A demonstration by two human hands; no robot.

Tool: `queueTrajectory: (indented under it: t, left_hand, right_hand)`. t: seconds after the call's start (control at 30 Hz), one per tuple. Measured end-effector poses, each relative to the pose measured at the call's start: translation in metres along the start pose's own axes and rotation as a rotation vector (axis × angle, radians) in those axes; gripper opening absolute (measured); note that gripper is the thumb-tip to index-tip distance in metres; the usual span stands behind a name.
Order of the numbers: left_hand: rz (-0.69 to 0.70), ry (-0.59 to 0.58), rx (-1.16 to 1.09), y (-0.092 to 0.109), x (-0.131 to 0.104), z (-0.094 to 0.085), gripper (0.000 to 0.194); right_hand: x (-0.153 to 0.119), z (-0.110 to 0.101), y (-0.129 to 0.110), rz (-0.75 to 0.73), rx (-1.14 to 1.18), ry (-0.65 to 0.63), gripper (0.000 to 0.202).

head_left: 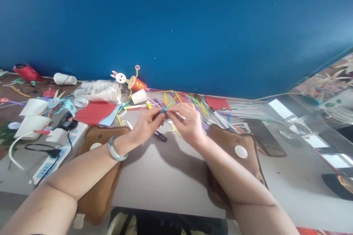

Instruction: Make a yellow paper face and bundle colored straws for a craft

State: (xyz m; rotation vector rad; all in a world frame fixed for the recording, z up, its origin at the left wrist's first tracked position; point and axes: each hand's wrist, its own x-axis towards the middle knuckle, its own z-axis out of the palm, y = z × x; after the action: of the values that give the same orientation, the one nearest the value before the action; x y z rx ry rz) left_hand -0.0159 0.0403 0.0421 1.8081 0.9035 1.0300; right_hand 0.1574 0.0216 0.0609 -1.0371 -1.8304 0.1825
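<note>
My left hand (pixel 146 125), with a pale green bangle at the wrist, pinches a thin blue-green strip (pixel 163 109) between thumb and fingers. Fingertips of my right hand (pixel 190 121) close on the same strip from the other side. Both hands meet above the middle of the grey table (pixel 165 183). The strip is small and partly covered, so its exact kind is unclear. Below the fingers lie a dark purple oval-ended tool (pixel 160 136) and a pale yellow paper piece (pixel 174 130). Thin coloured sticks (pixel 204 108) are heaped behind my right hand.
Brown plush cushions (pixel 96 187) (pixel 234 154) lie under my forearms. Stacked paper cups (pixel 99 93), red card (pixel 95 113) and a power strip (pixel 60 154) are at left. An orange cup (pixel 138 83) with a rabbit face leans near the blue wall (pixel 176 29). A dark phone-like slab (pixel 266 137) lies right.
</note>
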Motion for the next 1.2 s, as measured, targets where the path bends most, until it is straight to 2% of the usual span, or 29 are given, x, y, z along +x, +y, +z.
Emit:
queueTrajectory:
  t: [0.17,0.3,0.43,0.6,0.8,0.93,1.2]
  left_hand:
    - [0.037,-0.014,-0.025,0.001,-0.001,0.000,0.030]
    - [0.078,-0.012,-0.058,0.003,-0.001,0.000,0.039]
    - [0.075,0.007,-0.027,0.003,-0.002,0.000,0.046]
    - [0.068,0.027,-0.030,0.000,-0.001,0.001,0.045]
    - [-0.006,0.069,-0.106,-0.003,-0.001,0.003,0.041]
    - [-0.020,0.080,-0.133,-0.005,-0.001,0.003,0.039]
    - [-0.056,0.027,-0.188,0.002,0.001,0.003,0.040]
  right_hand:
    - [0.000,-0.001,0.000,-0.029,-0.031,0.002,0.011]
    - [0.000,-0.002,-0.001,-0.049,-0.056,-0.005,0.012]
    - [0.000,-0.002,-0.001,-0.068,-0.066,-0.005,0.015]
    - [-0.001,-0.001,-0.002,-0.081,-0.070,0.001,0.016]
    - [-0.006,0.007,-0.001,0.047,-0.005,0.103,0.019]
    - [-0.009,0.011,0.002,0.088,0.057,0.117,0.017]
    - [-0.004,0.002,0.001,-0.057,-0.048,0.066,0.015]
